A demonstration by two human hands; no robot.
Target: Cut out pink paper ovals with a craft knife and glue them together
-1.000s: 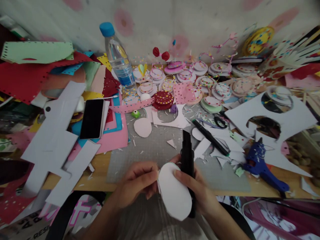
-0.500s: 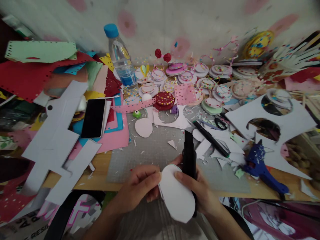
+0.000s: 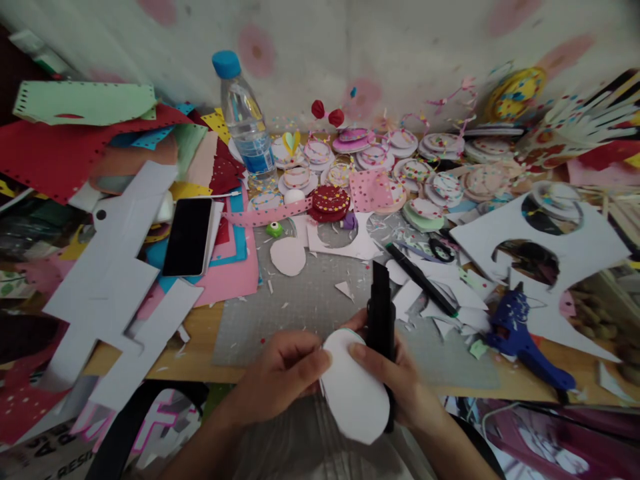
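Observation:
Between my two hands is a white oval cutout [image 3: 356, 393], tilted in front of my lap near the table's front edge. My left hand [image 3: 285, 373] pinches its upper left edge between thumb and fingers. With the thumb flat on its face, my right hand [image 3: 400, 373] grips the cutout's right side. That same hand also holds a black utility knife [image 3: 381, 313], standing upright behind the cutout; its lower part is mostly hidden. Beyond them a second white rounded cutout [image 3: 288, 256] lies on the grey cutting mat [image 3: 300, 300].
Scraps and a green-tipped black marker [image 3: 423, 280] lie right of centre, with a blue glue gun [image 3: 530, 347] farther right. At left are a phone [image 3: 188, 237] and white board offcuts [image 3: 115, 247]. A water bottle [image 3: 247, 127] stands behind, beside several decorated discs [image 3: 330, 202].
My left thumb has slid slightly right, farther onto the cutout's face. The view has shifted a little; both hands keep their hold.

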